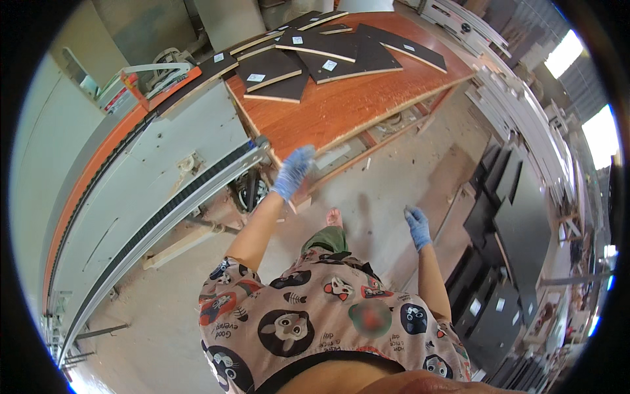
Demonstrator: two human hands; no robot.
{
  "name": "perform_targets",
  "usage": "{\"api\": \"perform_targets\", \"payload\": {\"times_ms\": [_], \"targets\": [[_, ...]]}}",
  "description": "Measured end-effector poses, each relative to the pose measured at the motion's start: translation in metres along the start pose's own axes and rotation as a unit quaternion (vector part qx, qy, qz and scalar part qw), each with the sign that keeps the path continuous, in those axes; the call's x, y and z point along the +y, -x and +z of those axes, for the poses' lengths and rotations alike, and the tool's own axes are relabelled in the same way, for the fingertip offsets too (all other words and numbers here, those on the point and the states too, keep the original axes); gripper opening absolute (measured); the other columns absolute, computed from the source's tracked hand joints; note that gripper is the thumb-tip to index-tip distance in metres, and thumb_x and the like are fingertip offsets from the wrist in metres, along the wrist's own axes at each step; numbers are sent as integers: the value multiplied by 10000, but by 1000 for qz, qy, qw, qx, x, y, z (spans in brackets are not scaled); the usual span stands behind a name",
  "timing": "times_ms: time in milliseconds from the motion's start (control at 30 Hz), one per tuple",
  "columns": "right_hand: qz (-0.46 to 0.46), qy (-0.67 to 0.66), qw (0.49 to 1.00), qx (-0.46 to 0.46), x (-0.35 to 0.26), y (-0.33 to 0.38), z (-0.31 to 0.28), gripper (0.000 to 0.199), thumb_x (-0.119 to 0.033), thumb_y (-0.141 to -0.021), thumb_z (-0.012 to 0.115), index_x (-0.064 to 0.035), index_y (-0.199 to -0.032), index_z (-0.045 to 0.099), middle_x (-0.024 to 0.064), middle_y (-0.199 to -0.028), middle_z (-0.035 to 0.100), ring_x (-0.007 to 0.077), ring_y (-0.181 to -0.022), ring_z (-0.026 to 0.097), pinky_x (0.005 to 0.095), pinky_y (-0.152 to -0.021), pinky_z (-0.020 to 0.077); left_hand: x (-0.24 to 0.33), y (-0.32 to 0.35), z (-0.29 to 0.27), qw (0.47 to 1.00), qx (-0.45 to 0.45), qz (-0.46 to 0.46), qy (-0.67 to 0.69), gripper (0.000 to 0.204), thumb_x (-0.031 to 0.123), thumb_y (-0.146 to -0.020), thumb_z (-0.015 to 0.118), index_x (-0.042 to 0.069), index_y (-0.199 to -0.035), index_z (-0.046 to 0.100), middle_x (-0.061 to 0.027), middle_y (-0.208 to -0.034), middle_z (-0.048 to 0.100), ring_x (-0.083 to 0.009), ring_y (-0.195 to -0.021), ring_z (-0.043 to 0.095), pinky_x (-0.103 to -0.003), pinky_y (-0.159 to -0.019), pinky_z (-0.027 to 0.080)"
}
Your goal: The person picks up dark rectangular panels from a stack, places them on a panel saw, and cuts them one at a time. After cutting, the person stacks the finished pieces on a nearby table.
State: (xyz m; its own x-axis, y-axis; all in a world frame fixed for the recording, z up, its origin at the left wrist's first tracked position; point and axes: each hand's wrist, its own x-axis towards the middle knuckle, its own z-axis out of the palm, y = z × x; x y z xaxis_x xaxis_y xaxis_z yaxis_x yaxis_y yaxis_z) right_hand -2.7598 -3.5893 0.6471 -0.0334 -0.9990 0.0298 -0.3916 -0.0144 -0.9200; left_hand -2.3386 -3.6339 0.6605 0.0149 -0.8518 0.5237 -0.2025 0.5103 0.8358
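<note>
My left hand (pixel 293 172), in a blue glove, hovers at the near left corner of the red-brown wooden table (pixel 354 92), its fingers stretched out and slightly blurred. Nothing shows in it, and I cannot tell whether it touches the table edge. My right hand (pixel 418 226), gloved alike, hangs over the floor to the right with loosely bent fingers and holds nothing visible. Across the table's far half lie several dark boards (pixel 367 56) with pale edges and white labels, some overlapping.
A long grey machine bed (pixel 177 141) with an orange rail (pixel 72 190) curves along my left. Stacks of dark panels (pixel 522 220) stand on the right, with long pale strips (pixel 512 108) behind them. Under the table is a shelf frame (pixel 374 148). Small scraps lie on the floor.
</note>
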Motion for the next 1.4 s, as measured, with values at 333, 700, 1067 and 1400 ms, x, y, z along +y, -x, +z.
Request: {"api": "perform_targets", "payload": {"times_ms": [333, 700, 1067, 1400], "targets": [[-103, -3, 989, -109, -120, -363, 2, 342, -167, -863, 610, -19, -1166, 551, 36, -1103, 581, 119, -1007, 520, 264, -899, 413, -103, -264, -66, 968, 221, -103, -57, 460, 123, -828, 628, 88, -1259, 470, -105, -1277, 498, -220, -1169, 476, -295, -971, 374], [-455, 393, 760, -246, -298, -794, 263, 619, -508, -859, 473, -55, -1280, 448, 145, -1318, 451, 318, -1231, 398, 388, -1024, 315, -178, -383, -125, 771, 250, -270, -520, 525, 396, -799, 619, 146, -1239, 480, -135, -1302, 453, -311, -1212, 406, -386, -995, 357], [-454, 525, 649, -312, -291, -942, 573, 729, -668, -816, 378, -133, -1308, 432, 115, -1333, 434, 266, -1243, 390, 456, -1016, 300, -312, -508, -219, 656, 106, -371, -648, 798, 710, -758, 442, 167, -1340, 387, -130, -1394, 354, -293, -1294, 311, -417, -1045, 269], [-482, 441, 673, -347, -212, -966, 508, 580, -600, -800, 494, -169, -1185, 536, 97, -1227, 513, 280, -1148, 463, 413, -980, 334, -361, -543, -196, 632, -41, -467, -617, 1003, 770, -541, 604, 143, -1302, 418, -151, -1239, 494, -310, -1184, 444, -430, -981, 320]]}}
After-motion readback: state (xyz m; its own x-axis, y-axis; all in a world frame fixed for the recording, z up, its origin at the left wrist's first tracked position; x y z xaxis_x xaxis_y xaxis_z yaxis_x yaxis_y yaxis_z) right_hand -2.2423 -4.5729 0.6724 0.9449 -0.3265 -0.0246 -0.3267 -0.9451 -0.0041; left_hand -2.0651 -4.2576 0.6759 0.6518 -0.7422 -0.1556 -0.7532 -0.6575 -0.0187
